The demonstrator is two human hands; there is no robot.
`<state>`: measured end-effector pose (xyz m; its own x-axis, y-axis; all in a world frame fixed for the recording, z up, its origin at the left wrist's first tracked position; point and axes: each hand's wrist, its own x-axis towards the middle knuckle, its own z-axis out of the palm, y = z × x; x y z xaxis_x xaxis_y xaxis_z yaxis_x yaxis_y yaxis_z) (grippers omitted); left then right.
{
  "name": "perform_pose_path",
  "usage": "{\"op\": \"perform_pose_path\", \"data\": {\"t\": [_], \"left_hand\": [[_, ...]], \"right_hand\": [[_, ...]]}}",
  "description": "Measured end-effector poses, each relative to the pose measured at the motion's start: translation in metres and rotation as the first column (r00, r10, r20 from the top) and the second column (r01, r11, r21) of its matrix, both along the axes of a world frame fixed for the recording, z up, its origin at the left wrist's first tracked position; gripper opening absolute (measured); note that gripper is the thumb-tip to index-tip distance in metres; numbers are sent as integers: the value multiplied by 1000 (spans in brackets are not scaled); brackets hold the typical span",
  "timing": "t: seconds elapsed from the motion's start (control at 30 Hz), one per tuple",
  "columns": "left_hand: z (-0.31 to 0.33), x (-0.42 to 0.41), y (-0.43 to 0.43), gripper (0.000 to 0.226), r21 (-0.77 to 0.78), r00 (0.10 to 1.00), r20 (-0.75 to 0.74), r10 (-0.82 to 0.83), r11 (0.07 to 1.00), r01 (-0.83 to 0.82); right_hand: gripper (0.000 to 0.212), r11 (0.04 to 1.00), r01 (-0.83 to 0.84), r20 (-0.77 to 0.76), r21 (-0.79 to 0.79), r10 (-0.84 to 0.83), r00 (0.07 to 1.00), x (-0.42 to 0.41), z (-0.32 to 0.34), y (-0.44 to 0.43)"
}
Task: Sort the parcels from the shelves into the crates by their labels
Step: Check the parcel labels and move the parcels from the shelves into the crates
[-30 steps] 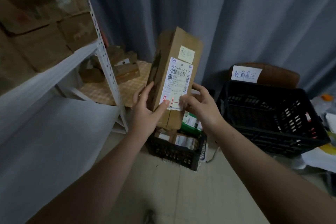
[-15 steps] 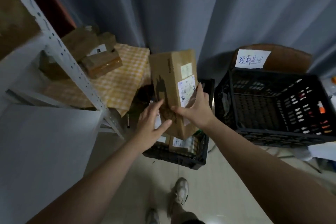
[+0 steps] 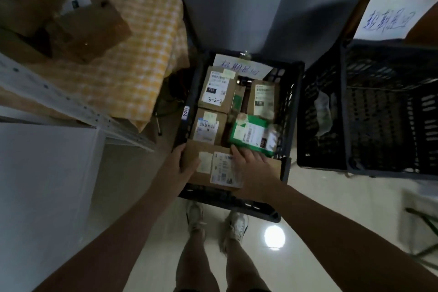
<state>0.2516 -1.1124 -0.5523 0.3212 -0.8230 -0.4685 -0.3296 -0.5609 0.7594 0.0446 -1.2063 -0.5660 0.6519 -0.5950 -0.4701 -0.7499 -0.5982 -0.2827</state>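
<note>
A long brown cardboard parcel [image 3: 225, 170] with a white shipping label lies flat across the near end of the left black crate [image 3: 294, 102]. My left hand [image 3: 180, 163] grips its left end, thumb on top. My right hand [image 3: 251, 168] lies flat on its top, fingers reaching to the far edge. Further in, the crate holds several labelled brown parcels [image 3: 215, 89] and a green one [image 3: 253, 134]. A handwritten paper sign [image 3: 239, 66] sits at its far wall.
A second black crate [image 3: 346, 102] with its own handwritten sign [image 3: 393, 16] stands to the right. The white shelf frame [image 3: 59, 99] is at the left, with brown boxes [image 3: 92, 28] on a yellow checked cloth [image 3: 142, 54]. My feet [image 3: 196, 218] stand just behind the left crate.
The parcel went from upright in front of me down to lying flat in the left crate's near end. Both hands followed it down, and my view tilted to look straight into the crate.
</note>
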Motion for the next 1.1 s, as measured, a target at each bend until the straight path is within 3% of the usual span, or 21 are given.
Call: {"op": "perform_pose_path", "data": {"t": [0.2,0.4,0.43,0.53,0.63,0.7,0.87,1.1], "left_hand": [[-55,13,-4,63,221,963,126,-237,953,206],[-82,12,-9,50,281,870,247,-427,891,357],[-84,13,-10,44,283,811,331,-482,871,402],[-91,23,-8,31,291,493,641,-588,781,552],[-96,36,0,31,301,362,745,-561,766,568],[-100,43,5,35,316,335,752,-568,756,573],[-102,47,13,44,350,336,713,-615,729,589],[-93,46,11,40,413,362,659,-659,720,558]], "right_hand": [[118,997,-24,-74,70,30,997,3,-57,14],[121,995,-3,-152,97,18,988,11,-92,10],[120,995,-3,-156,100,19,988,14,-98,11],[117,996,-21,-137,82,32,990,26,-116,17],[99,999,-5,-138,54,13,990,38,-135,23],[88,997,39,-173,69,-27,985,43,-144,23],[89,989,97,-289,108,-62,955,45,-147,21],[72,999,45,-253,21,-38,967,47,-113,27]]}}
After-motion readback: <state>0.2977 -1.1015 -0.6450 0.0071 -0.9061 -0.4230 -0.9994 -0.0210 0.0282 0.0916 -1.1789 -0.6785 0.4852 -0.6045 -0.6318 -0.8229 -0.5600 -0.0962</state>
